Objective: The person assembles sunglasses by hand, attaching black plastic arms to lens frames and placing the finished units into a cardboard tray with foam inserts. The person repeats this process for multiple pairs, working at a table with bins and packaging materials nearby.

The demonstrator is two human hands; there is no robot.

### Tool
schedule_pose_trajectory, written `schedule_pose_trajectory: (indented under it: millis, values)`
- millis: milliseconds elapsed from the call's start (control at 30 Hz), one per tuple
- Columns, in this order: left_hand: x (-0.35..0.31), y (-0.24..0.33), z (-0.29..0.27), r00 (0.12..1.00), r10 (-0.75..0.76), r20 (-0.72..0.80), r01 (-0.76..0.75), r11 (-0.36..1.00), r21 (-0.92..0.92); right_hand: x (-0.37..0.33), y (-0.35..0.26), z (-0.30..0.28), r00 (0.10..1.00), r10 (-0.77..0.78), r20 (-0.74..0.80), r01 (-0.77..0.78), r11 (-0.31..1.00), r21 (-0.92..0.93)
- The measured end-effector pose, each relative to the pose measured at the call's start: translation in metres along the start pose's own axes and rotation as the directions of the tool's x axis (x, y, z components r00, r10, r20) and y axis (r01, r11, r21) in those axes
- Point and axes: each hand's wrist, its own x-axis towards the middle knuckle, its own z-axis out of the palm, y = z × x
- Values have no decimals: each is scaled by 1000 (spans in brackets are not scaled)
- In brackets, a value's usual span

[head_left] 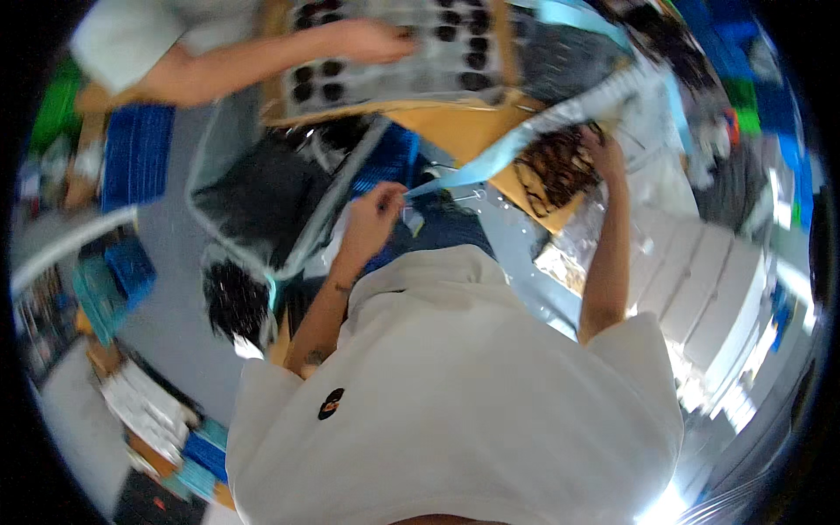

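Observation:
My left hand (376, 214) is closed, its fingertips pinching the near end of a light blue strip (477, 168). The strip stretches away up and to the right, along the edge of some clear plastic. My right hand (602, 150) reaches to a pile of brown and black mottled, curved pieces (560, 171) on an orange-brown surface (560, 216). Blur smears its fingers, so I cannot tell whether they hold a piece.
Across from me another person's hand (376, 41) is over a framed tray (385, 107) with rows of dark round pieces. A clear-lined bin (249, 188) with dark contents stands at left. White stacked boxes (691, 271) are at right, a blue crate (137, 157) at far left.

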Motion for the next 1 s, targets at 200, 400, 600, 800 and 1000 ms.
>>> schedule_pose_trajectory:
  millis: [200, 400, 600, 800, 1000]
  values:
    - [36, -251, -115, 778, -273, -566, 80, 937, -341, -4, 39, 9, 983, -40, -179, 42, 999, 4]
    - [146, -337, -102, 886, -350, -304, 414, 893, 177, -111, -137, -10, 775, -358, -521, 324, 932, -159]
    - [227, -407, -59, 924, -278, -261, 375, 789, 486, -176, -200, 37, 838, -421, -347, 434, 900, -45]
    - [171, -381, -71, 914, -42, -405, 231, 872, 432, -225, -237, 73, 913, -357, -199, 398, 887, 235]
    - [64, -303, -91, 784, -314, -536, 14, 871, -491, -242, -292, 103, 856, -515, 42, 434, 760, 484]
